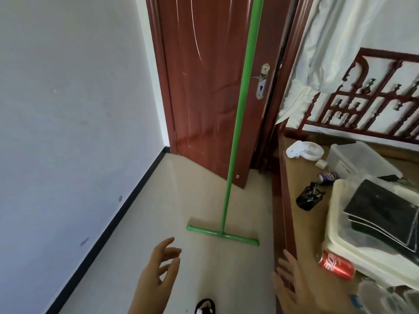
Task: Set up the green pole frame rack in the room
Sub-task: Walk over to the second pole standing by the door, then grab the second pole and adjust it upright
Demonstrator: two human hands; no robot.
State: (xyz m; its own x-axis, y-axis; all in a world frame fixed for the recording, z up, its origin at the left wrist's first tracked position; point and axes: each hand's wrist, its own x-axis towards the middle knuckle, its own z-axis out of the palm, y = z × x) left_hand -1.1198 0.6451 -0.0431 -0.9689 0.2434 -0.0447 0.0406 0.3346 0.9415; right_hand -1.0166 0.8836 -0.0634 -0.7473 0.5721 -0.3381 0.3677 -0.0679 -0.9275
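head view: green pole upright on floor foot bar, ahead of both hands; left hand nearer, right hand beside desk; fingers spread, holding nothing.

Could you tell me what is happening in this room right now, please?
A person is setting up a green pole frame. It stands upright on its T-shaped foot on the floor, in front of the brown door. Both hands are open and off it: the left hand over the floor, the right hand by the cluttered bed's edge.
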